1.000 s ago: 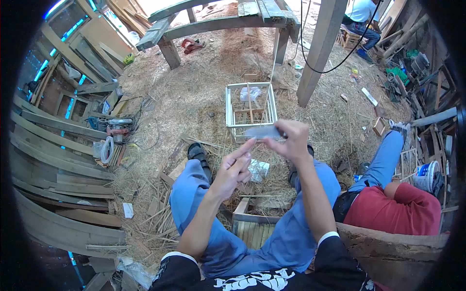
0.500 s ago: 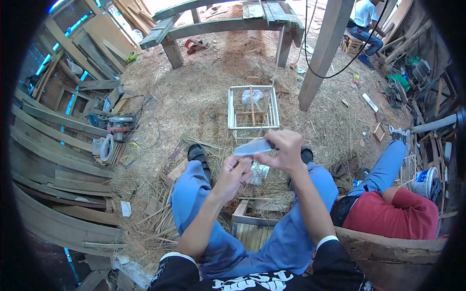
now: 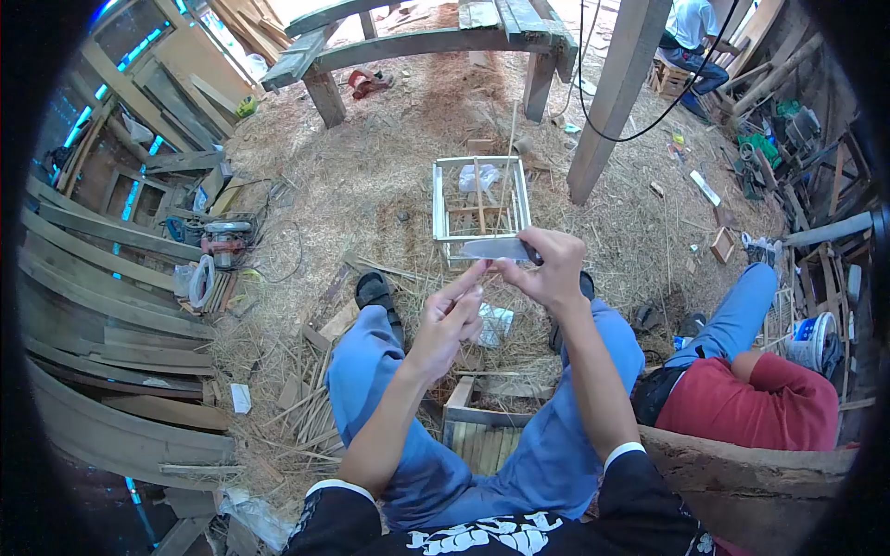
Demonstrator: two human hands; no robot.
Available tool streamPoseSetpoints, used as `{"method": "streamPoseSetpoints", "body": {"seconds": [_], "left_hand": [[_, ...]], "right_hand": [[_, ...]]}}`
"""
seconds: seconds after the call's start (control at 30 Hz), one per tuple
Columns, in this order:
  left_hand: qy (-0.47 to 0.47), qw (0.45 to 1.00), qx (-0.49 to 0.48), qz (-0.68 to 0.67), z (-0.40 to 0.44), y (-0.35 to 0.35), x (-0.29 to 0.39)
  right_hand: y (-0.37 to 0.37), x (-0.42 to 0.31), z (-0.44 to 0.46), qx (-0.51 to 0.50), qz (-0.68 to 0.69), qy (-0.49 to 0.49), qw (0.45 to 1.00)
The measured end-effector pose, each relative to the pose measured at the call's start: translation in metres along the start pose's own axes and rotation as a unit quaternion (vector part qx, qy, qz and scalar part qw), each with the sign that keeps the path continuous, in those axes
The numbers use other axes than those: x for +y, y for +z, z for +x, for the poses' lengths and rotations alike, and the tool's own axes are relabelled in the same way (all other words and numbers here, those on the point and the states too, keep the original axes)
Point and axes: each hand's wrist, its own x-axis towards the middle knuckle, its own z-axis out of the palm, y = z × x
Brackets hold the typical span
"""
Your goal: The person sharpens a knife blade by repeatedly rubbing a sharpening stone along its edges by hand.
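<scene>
My right hand [image 3: 556,266] is closed round the dark handle of a knife [image 3: 496,248], its broad blade pointing left. Just below the blade, my left hand [image 3: 447,324] is closed, with its index finger and thumb close to the right thumb. A thin wooden stick [image 3: 509,153] runs up and away from between the hands, past the blade. The grip on its near end is partly hidden by the fingers. Beyond the hands stands a pale wooden frame [image 3: 438,199] on the floor, with a plastic bag [image 3: 480,177] showing inside it.
Between my legs is a slatted wooden piece [image 3: 487,449]. Thin offcuts [image 3: 311,408] lie to the left, near a circular saw [image 3: 225,243]. A person in a red shirt [image 3: 751,403] is close on my right, beside a bucket [image 3: 811,343]. A post [image 3: 616,102] and a workbench [image 3: 417,42] stand ahead.
The knife has turned more level and moved slightly up and right. My left hand has dropped a little below the blade. The thin stick has shifted left.
</scene>
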Motion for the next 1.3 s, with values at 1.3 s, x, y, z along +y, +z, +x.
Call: {"method": "streamPoseSetpoints", "body": {"seconds": [1.3], "left_hand": [[0.073,0.977,0.08,0.183,0.002,0.007,-0.009]], "right_hand": [[-0.001,-0.005,0.0,-0.014,-0.023,0.055,0.998]]}}
